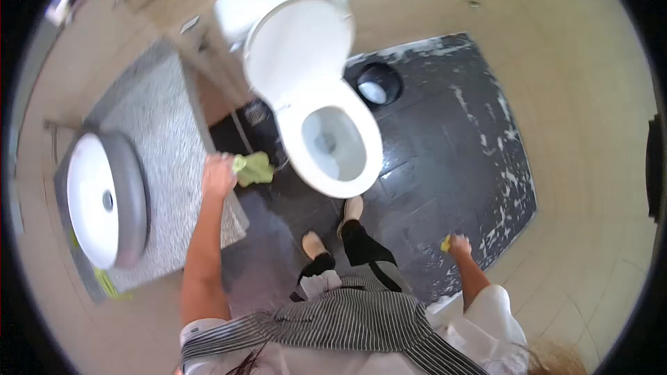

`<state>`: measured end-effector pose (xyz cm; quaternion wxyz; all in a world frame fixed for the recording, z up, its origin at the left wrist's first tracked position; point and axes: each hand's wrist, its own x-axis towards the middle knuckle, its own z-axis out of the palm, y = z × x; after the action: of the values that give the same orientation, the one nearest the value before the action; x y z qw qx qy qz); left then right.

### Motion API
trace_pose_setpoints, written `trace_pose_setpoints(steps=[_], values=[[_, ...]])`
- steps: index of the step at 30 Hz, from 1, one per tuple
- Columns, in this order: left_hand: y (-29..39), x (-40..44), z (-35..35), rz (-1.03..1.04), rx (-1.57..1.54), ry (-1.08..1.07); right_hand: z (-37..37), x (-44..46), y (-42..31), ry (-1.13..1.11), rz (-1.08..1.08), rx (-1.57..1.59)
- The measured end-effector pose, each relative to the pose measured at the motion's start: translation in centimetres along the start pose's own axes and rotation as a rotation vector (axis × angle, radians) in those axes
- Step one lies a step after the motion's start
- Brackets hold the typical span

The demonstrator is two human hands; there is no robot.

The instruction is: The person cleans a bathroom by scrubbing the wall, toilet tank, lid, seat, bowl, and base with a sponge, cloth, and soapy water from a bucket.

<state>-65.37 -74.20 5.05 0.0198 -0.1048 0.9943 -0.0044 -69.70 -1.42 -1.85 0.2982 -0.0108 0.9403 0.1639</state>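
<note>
My left hand (218, 175) is closed around a yellow-green cloth (256, 169), which hangs out past the fingers beside the edge of the grey stone counter (170, 160). Out to the right, my right hand (458, 244) is closed on a small yellow piece (445, 244); whether it is a sponge or a folded cloth is too small to tell. Between the two hands and farther forward stands a white toilet (372, 146) with its lid (302, 45) raised.
A round white basin (89, 201) sits on the counter, with yellow-green cloths (105, 283) by its near edge. Beside the toilet is a black bin (390, 83). White foam (504, 226) streaks the wet dark tile floor (438, 139) along the right wall.
</note>
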Motion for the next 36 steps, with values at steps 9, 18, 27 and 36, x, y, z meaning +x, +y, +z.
trace_pose_setpoints(steps=[9,18,27,36], values=[[3.7,-0.3,1.3,-0.344,-0.711,-0.141,23.6,-20.3,15.4,-0.35,-0.184,-0.026],[11.6,-4.9,-10.1,-0.548,-2.182,0.14,23.7,-13.6,17.2,-0.715,0.153,0.275],[22.1,-3.3,-24.3,-0.513,-2.133,0.326,12.1,1.5,28.1,0.11,0.345,0.931],[34.0,2.7,-35.0,-0.019,-2.23,0.476,2.0,16.3,27.6,0.189,0.158,1.489]])
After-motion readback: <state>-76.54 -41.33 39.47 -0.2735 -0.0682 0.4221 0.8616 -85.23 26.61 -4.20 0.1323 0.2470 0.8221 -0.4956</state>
